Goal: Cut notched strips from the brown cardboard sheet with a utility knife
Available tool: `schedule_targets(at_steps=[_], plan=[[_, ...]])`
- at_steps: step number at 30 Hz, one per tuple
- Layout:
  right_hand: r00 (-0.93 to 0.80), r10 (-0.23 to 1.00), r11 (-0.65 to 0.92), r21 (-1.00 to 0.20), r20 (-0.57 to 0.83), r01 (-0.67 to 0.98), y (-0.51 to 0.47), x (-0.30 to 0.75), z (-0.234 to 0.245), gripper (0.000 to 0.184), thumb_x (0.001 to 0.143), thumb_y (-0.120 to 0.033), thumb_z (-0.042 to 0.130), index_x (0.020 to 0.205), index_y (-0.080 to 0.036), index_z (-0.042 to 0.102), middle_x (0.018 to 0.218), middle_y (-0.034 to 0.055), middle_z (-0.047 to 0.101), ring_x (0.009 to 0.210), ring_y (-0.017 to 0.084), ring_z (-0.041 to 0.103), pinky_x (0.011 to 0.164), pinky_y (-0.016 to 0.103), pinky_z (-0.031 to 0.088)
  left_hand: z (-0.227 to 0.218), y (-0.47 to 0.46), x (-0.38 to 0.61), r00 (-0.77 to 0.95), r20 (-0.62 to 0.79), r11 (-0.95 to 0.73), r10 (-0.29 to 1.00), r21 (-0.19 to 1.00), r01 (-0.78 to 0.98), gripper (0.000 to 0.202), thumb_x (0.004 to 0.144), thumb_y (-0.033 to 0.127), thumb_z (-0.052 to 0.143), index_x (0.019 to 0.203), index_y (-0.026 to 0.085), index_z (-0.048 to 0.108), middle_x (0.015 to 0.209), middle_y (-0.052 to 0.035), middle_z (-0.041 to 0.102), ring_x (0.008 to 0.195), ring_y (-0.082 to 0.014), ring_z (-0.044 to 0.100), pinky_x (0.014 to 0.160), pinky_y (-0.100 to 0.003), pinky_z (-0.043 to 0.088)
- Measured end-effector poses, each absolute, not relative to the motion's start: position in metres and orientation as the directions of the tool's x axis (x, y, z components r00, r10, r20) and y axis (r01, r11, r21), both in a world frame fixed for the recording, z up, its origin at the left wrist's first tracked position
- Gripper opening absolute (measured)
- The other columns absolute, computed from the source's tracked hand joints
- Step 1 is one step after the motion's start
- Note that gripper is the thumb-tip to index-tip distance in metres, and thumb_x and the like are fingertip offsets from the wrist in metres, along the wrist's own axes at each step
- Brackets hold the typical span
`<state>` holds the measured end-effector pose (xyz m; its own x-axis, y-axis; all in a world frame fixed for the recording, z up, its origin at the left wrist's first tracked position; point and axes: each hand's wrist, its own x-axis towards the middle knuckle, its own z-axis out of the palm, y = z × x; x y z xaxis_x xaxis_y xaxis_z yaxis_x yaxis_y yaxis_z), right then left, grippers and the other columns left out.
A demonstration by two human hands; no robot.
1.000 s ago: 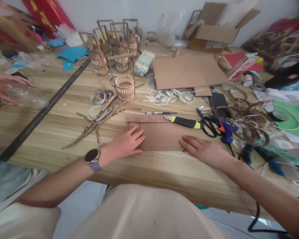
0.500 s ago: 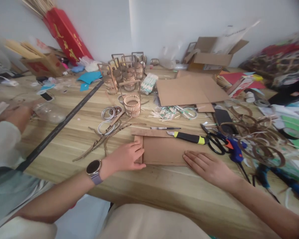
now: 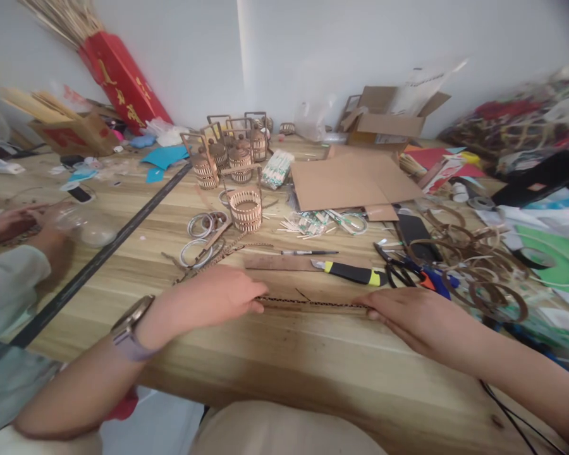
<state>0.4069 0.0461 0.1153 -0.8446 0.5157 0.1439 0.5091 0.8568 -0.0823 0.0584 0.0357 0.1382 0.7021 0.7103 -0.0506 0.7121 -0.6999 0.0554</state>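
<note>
A piece of corrugated cardboard (image 3: 313,302) is seen edge-on as a thin line between my two hands, its fluted edge facing me. My left hand (image 3: 218,296), below a watch on the wrist, pinches its left end. At the other end my right hand (image 3: 410,316) grips it between thumb and fingers. Just beyond lie a flat brown strip (image 3: 275,261), a pen (image 3: 308,253) and a yellow-and-black utility knife (image 3: 353,272). Black-handled scissors (image 3: 393,268) and a blue glue gun (image 3: 436,281) are close to my right hand, partly hidden by it.
Small woven baskets (image 3: 246,212) with handles stand at the back centre. Large cardboard sheets (image 3: 355,180) lie behind the knife, with brown rings (image 3: 483,278) heaped at right. A black strip (image 3: 109,246) crosses the table; another person's hands (image 3: 33,224) work at left.
The cardboard lay flat under my hands; now it is raised and turned edge-on, with both hands gripping its ends. The view has shifted slightly.
</note>
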Motion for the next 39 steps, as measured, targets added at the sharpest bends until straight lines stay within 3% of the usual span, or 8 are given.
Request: schedule_targets(at_steps=[5,11,15,20,25,31,36,39], plan=[[-0.801,0.599,0.789,-0.171,-0.001,0.59,0.062,0.407,0.119,0.031,0.097,-0.015,0.039,0.109,-0.021,0.067,0.088,0.0039,0.078,0.073,0.018,0.074,0.062,0.027,0.052,0.14,0.063,0.055,0.71,-0.244,-0.697,0.661,0.151,0.701,0.017,0.099,0.027,0.056,0.09,0.021,0.07,0.076,0.0016,0.074,0.063,-0.0155,0.068,0.053,-0.023,0.042],[-0.8,0.553,0.779,0.197,0.234,0.596,0.069,0.409,0.09,0.035,0.095,-0.008,0.041,0.119,-0.019,0.064,0.09,0.004,0.077,0.073,0.016,0.07,0.061,0.025,0.047,0.123,0.067,0.059,0.643,-0.155,-0.649,0.75,0.01,0.76,0.018,0.102,0.029,0.052,0.094,0.02,0.066,0.074,-0.0012,0.072,0.064,-0.0192,0.068,0.054,-0.026,0.041],[-0.781,0.453,0.716,0.347,0.429,0.606,0.063,0.407,0.074,0.033,0.098,-0.012,0.046,0.127,-0.015,0.061,0.085,0.0051,0.074,0.072,0.015,0.067,0.06,0.026,0.044,0.111,0.057,0.058,0.622,-0.021,-0.621,0.783,0.04,0.783,0.032,0.103,0.045,0.047,0.093,0.019,0.062,0.083,-0.0049,0.073,0.073,-0.0225,0.069,0.06,-0.029,0.044],[-0.752,0.453,0.747,0.257,0.479,0.613,0.056,0.401,0.074,0.031,0.101,-0.027,0.048,0.123,-0.016,0.066,0.081,0.0057,0.073,0.073,0.016,0.067,0.064,0.027,0.047,0.106,0.047,0.055,0.623,0.085,-0.628,0.778,0.146,0.765,0.05,0.107,0.051,0.027,0.098,0.018,0.065,0.086,-0.0061,0.072,0.078,-0.0228,0.069,0.065,-0.031,0.045],[-0.72,0.55,0.77,0.077,0.424,0.634,0.05,0.409,0.087,0.03,0.102,-0.023,0.043,0.115,-0.015,0.07,0.084,0.0079,0.074,0.075,0.017,0.069,0.068,0.028,0.052,0.103,0.04,0.055,0.668,0.168,-0.685,0.725,0.067,0.726,0.056,0.109,0.044,0.024,0.074,0.019,0.061,0.063,-0.001,0.063,0.057,-0.0154,0.06,0.054,-0.026,0.035],[-0.681,0.677,0.731,-0.156,0.277,0.664,0.038,0.444,0.102,0.033,0.105,-0.032,0.037,0.113,-0.02,0.067,0.096,0.0068,0.078,0.082,0.018,0.074,0.071,0.026,0.058,0.109,0.028,0.054,0.7,0.381,-0.743,0.604,-0.049,0.668,0.052,0.11,0.033,0.029,0.073,0.018,0.063,0.061,0.0,0.065,0.055,-0.0134,0.061,0.052,-0.026,0.038],[-0.67,0.638,0.725,-0.001,0.379,0.689,0.015,0.44,0.097,0.029,0.104,-0.025,0.042,0.105,-0.017,0.069,0.088,0.0071,0.078,0.077,0.017,0.074,0.071,0.027,0.058,0.107,0.017,0.045,0.747,0.404,-0.755,0.528,-0.18,0.63,0.034,0.107,0.024,0.039,0.093,0.015,0.068,0.084,-0.0065,0.076,0.072,-0.0181,0.069,0.061,-0.029,0.048],[-0.705,0.564,0.747,0.097,0.429,0.657,0.0,0.426,0.082,0.03,0.102,-0.015,0.041,0.108,-0.015,0.07,0.101,0.0092,0.079,0.092,0.017,0.075,0.082,0.027,0.058,0.092,0.008,0.049,0.792,0.288,-0.782,0.539,-0.179,0.597,0.029,0.106,0.022,0.04,0.113,0.014,0.067,0.101,-0.0075,0.078,0.088,-0.0205,0.072,0.07,-0.031,0.053]])
